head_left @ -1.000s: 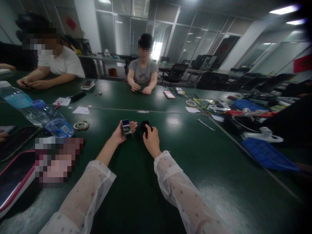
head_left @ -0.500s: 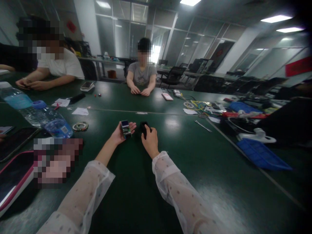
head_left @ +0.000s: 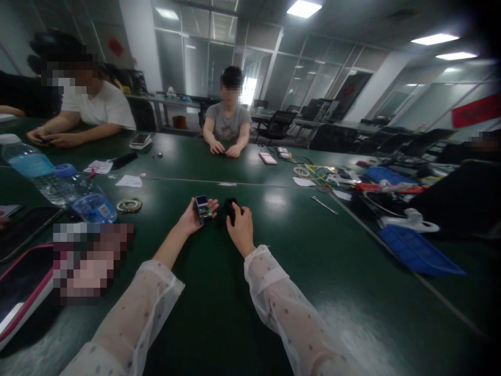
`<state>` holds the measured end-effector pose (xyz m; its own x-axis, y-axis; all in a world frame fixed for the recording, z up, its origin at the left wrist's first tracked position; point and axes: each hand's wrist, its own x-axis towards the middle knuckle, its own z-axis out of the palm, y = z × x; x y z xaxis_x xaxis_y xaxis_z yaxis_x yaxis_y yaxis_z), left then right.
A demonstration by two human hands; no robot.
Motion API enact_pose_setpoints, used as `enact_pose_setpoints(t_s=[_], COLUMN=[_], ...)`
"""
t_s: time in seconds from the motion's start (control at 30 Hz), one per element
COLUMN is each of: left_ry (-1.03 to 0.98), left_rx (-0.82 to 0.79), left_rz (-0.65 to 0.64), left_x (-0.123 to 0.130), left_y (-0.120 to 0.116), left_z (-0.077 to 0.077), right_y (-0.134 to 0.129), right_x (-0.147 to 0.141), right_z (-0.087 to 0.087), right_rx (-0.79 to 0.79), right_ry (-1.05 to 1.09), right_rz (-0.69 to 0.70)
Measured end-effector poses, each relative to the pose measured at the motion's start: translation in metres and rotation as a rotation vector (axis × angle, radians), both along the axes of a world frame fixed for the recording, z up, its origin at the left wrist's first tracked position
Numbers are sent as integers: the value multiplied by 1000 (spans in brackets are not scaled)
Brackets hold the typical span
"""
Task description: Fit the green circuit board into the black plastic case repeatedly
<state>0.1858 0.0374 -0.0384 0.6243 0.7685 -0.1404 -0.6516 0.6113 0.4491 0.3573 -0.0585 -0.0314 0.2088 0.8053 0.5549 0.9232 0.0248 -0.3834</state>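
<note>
On the fingers and palm of my left hand (head_left: pixel 190 217) lies a small circuit board with a little screen (head_left: pixel 203 209), its screen at the far end and green board below. The thumb rests along its left side, and the fingertips stick out to the right. Just to the right, my right hand (head_left: pixel 241 225) is closed around a small black object (head_left: pixel 231 207), perhaps a case; the fingers cover most of it, so its kind is unclear. Both hands are over the dark green table (head_left: pixel 219 292), a short gap apart.
Two plastic bottles (head_left: pixel 92 201), a coil of wire (head_left: pixel 129 204) and a pink-edged device (head_left: pixel 27 287) are on the left. A wrench (head_left: pixel 324 205), tangled cables (head_left: pixel 319 172) and a blue tray (head_left: pixel 420 250) lie right. Two people (head_left: pixel 228 117) sit across the table.
The camera view has shifted slightly. Both hands keep their hold and stay in nearly the same place.
</note>
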Motion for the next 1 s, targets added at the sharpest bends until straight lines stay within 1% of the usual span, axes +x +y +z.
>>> enact_pose_setpoints(t_s=[0.23, 0.43, 0.53, 0.63, 0.73, 0.8, 0.9, 1.0], left_ry=[28, 25, 31, 61, 82, 105, 180, 207], left_rx=[-8, -2, 0, -26, -36, -35, -47, -50], left_rz=[1, -1, -6, 0, 9, 8, -1, -8], left_x=[1, 0, 0, 0, 0, 0, 0, 1], left_y=[0, -2, -3, -3, -1, 0, 0, -1], left_z=[-1, 3, 4, 4, 2, 1, 1, 3], right_y=[1, 2, 4, 8, 12, 14, 16, 17], right_x=[0, 2, 4, 0, -10, -19, -33, -42], right_z=[-3, -6, -5, -2, 0, -1, -1, -1], right_rx=[-36, -45, -7, 89, 159, 163, 146, 145], right_ry=[5, 41, 174, 410, 656, 787, 880, 886], right_rz=[5, 17, 66, 136, 221, 269, 331, 367])
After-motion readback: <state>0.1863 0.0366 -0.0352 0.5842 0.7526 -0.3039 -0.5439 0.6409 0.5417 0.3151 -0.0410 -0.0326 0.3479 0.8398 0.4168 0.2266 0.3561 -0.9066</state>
